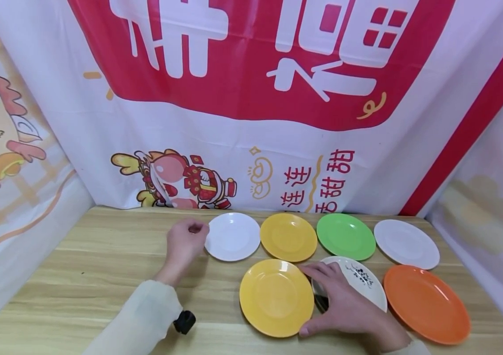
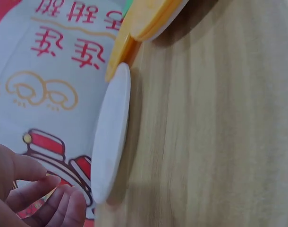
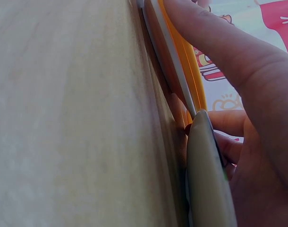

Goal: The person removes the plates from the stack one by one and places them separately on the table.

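My left hand hovers at the left edge of a white plate. In the left wrist view its fingers are loosely curled, with nothing held and a gap to the plate's rim. My right hand grips the right rim of a yellow plate, thumb toward the front and fingers toward the back. A pale layer shows beneath this yellow plate in the right wrist view, apparently another plate. Under my right hand lies a cream plate with a dark floral print, partly covered by the hand.
Along the back of the wooden table lie another yellow plate, a green plate and a pale plate. An orange plate is at the right. A printed cloth hangs behind.
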`<move>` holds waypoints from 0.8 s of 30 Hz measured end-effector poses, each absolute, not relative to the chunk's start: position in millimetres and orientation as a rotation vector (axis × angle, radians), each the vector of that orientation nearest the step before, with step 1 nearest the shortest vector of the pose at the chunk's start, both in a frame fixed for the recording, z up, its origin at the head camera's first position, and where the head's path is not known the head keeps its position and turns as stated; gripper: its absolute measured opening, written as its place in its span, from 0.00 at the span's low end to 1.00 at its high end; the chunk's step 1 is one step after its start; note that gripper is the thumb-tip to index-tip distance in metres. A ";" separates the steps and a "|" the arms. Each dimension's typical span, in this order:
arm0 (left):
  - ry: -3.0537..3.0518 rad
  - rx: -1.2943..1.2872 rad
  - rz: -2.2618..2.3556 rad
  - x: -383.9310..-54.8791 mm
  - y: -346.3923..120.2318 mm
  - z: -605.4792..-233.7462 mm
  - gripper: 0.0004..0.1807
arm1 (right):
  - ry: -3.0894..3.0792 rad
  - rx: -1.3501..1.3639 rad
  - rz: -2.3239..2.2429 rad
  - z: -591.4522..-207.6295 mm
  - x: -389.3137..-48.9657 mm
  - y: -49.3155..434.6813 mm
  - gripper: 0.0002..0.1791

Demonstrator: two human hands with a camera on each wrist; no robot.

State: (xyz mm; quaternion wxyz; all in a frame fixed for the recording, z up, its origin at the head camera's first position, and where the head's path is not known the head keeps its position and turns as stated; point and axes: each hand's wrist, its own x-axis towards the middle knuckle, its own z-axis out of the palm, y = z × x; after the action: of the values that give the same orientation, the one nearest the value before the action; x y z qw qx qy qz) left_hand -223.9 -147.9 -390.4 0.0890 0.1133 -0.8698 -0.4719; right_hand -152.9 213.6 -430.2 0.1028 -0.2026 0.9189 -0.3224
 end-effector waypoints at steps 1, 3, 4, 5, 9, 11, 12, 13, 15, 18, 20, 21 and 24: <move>-2.597 0.300 -1.399 -220.6 -146.5 -388.8 0.13 | 2.711 -0.601 -0.953 -430.3 -152.9 213.6 0.64; -2.610 0.235 -1.408 -213.4 -143.3 -386.0 0.13 | 2.706 -0.603 -0.957 -430.2 -152.9 213.4 0.64; -2.618 0.208 -1.419 -209.5 -141.4 -384.3 0.13 | 2.706 -0.602 -0.957 -429.9 -152.7 213.2 0.64; -2.626 0.185 -1.435 -205.6 -139.1 -382.7 0.13 | 2.706 -0.599 -0.957 -429.5 -152.6 213.0 0.64; -2.691 0.126 -1.523 -189.8 -128.9 -375.3 0.13 | 2.711 -0.591 -0.951 -428.3 -151.8 212.7 0.64; -2.726 0.100 -1.545 -183.0 -124.2 -374.4 0.12 | 2.711 -0.592 -0.952 -428.4 -151.9 212.7 0.64; -2.743 0.090 -1.562 -179.6 -122.5 -374.4 0.11 | 2.710 -0.594 -0.954 -428.8 -152.1 212.9 0.64; -2.756 0.077 -1.571 -176.7 -120.9 -375.1 0.11 | 2.710 -0.599 -0.956 -429.2 -152.5 213.1 0.64; -2.781 0.055 -1.606 -170.8 -118.2 -377.7 0.10 | 2.709 -0.607 -0.958 -430.2 -153.1 213.5 0.64; -2.796 0.015 -1.665 -162.3 -115.1 -384.1 0.08 | 2.712 -0.615 -0.958 -431.6 -154.1 214.1 0.64; -2.806 -0.005 -1.706 -156.9 -113.1 -389.1 0.08 | 2.714 -0.618 -0.957 -432.1 -154.4 214.3 0.64; -2.811 -0.014 -1.724 -154.5 -112.1 -391.5 0.08 | 2.716 -0.618 -0.955 -432.3 -154.3 214.5 0.64; -2.834 -0.042 -1.784 -148.3 -109.3 -397.1 0.09 | 2.718 -0.618 -0.954 -432.3 -154.3 214.8 0.64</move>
State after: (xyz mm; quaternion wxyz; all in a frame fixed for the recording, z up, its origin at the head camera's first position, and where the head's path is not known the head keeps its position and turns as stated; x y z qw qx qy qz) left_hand -148.3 -109.3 -397.1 -0.1033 -0.0125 -0.8417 -0.5298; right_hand -154.3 214.8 -432.3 0.0977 -0.2087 0.9182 -0.3221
